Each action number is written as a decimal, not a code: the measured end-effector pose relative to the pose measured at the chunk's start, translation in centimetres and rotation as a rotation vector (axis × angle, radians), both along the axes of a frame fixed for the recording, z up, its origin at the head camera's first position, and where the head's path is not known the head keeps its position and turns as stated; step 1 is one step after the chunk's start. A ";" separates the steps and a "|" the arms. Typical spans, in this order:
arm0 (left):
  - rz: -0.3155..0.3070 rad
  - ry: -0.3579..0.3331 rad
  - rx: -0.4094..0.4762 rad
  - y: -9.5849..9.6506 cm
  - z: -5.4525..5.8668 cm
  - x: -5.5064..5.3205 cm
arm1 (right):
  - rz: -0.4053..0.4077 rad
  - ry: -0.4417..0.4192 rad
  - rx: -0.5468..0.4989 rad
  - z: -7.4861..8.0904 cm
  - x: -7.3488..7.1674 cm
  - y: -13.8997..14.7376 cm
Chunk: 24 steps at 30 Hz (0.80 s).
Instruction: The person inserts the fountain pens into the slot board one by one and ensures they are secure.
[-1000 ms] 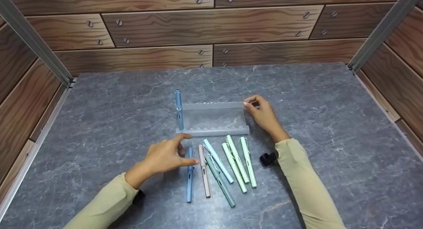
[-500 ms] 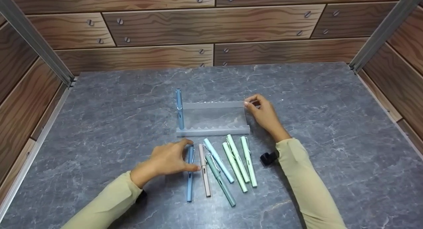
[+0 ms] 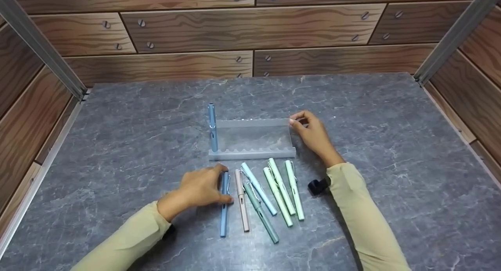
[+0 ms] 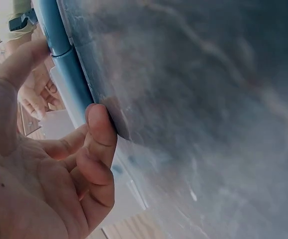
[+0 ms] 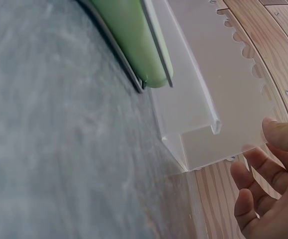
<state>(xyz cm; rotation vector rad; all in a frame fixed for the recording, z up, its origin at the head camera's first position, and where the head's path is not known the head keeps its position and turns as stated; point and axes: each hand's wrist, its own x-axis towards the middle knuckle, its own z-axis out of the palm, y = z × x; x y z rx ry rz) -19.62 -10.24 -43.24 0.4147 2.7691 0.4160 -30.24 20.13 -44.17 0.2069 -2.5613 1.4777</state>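
Eight capped pens are seen in all — seven laid on the grey marbled counter and one set in a clear rack. By the left hand, a blue pen at the left end of the row is held: the grip is drawn in about the upper part of the pen, the thumb being laid on one side and the fingers bent on the other. The blue pen is placed in front of the rack, its clip end pointed toward it. Whether it is raised at all from the counter cannot be told.

By the right hand, the far right corner of the rack is pinched; the grip is narrowed to thumb and index finger on the thin clear edge, while the other fingers are loosely bent. The rack is notched along both its front ledge and its back rim. In its leftmost place a second blue pen is leaned, its upper end carried past the back rim.

To the right of the held pen, a mauve pen, a dark green pen and a light blue pen are spread at differing slants. Farther right, three mint green pens are grouped — two lying close together, the third just beside them. Pale sleeves are worn on both arms, and the counter is backed by wood-patterned panels.
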 end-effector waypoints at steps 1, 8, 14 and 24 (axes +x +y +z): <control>0.005 0.001 -0.002 0.0 0.0 0.0 | 0.001 0.000 -0.003 0.0 0.0 0.0; 0.024 0.011 0.030 0.0 0.1 0.0 | -0.009 -0.012 -0.003 0.1 -0.2 0.0; 0.031 0.005 0.045 -0.1 0.0 0.0 | -0.014 -0.018 -0.003 0.0 -0.2 -0.1; 0.033 -0.042 0.159 -0.5 0.2 -0.1 | -0.019 -0.010 -0.002 0.0 -0.2 -0.1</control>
